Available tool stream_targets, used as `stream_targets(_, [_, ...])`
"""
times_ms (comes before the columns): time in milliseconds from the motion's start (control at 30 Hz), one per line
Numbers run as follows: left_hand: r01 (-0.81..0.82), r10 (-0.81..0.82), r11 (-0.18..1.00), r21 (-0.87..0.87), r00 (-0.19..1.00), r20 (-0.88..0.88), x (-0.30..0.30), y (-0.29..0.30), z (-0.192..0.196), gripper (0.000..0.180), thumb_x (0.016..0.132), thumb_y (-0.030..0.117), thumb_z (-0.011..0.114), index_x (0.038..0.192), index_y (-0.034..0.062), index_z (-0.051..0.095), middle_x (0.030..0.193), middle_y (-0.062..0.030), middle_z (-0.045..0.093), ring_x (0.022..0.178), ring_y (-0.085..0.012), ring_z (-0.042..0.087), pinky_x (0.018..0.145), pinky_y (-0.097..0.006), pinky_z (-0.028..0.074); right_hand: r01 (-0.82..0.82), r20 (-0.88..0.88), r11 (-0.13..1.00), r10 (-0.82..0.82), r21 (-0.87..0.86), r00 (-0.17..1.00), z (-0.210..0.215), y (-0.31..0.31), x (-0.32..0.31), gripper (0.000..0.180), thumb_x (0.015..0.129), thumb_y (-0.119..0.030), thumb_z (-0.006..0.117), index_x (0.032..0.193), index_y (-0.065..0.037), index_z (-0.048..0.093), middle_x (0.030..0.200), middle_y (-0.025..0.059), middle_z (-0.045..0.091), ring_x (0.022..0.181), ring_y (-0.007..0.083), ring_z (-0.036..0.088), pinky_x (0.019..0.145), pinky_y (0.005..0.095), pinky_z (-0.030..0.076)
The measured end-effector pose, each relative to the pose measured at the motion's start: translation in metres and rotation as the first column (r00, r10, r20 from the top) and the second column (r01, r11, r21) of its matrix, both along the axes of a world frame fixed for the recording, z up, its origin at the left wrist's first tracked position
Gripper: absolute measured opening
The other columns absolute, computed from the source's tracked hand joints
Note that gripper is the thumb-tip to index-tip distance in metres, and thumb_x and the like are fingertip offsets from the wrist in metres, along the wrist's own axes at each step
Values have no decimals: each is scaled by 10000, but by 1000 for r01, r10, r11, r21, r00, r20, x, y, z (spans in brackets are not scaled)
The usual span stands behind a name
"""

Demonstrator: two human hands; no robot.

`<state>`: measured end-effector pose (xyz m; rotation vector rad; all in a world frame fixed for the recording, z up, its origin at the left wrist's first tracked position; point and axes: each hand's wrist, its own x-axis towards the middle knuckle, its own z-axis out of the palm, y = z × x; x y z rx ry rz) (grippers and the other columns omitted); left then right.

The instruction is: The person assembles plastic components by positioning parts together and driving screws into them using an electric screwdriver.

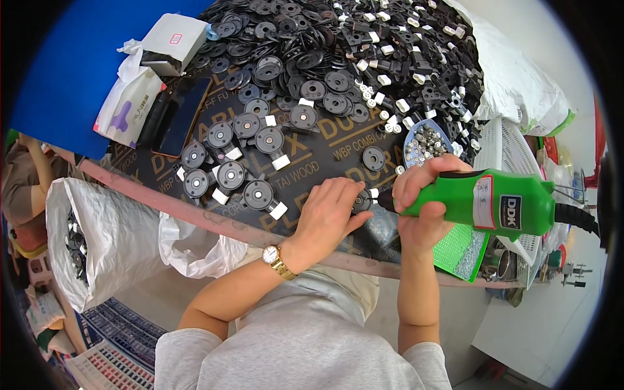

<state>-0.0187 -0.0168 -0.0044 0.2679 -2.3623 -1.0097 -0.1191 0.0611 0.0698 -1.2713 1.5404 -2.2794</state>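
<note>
My right hand is wrapped round a green electric screwdriver, its dark tip pointing left at a small black round part on the dark board. My left hand lies over the left side of that part, fingertips and thumb closing about it; a bit of white shows at its right edge. Whether the tip touches it is hidden by my right fingers. A loose black disc lies just beyond. To the left, several black wheel-like pieces with white tabs lie in loose rows.
A large heap of black discs and black-and-white parts covers the far side. A blue bowl holds small metal pieces. A green tray stands right, a phone and boxes left. White sacks hang by the near edge.
</note>
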Motion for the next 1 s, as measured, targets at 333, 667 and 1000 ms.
stream_targets(333, [10, -10, 1000, 7, 1000, -3, -1, 0, 1, 475, 662, 142, 743, 1068, 27, 524, 967, -111, 556, 913, -296, 530, 750, -378, 420, 53, 5, 997, -53, 47, 999, -6, -2, -3, 595, 746, -457, 697, 1069, -36, 428, 565, 20, 448, 447, 106, 405, 416, 238, 327])
stream_targets(667, [30, -30, 999, -18, 999, -23, -2, -1, -1, 435, 688, 165, 709, 1057, 27, 524, 876, -96, 471, 812, -275, 483, 676, -364, 404, 345, -54, 927, -340, 151, 939, -3, -18, 10, 205, 797, -2, 529, 981, 25, 443, 626, 57, 474, 486, 105, 433, 444, 229, 354])
stream_targets(1000, [31, -32, 997, -67, 999, -14, -1, 3, -3, 469, 688, 187, 712, 1087, 27, 525, 887, -89, 475, 828, -262, 484, 683, -360, 400, -193, -2, 977, 194, 94, 981, -4, 3, -14, 444, 760, -239, 732, 1018, -29, 438, 592, 44, 475, 452, 111, 417, 435, 238, 348])
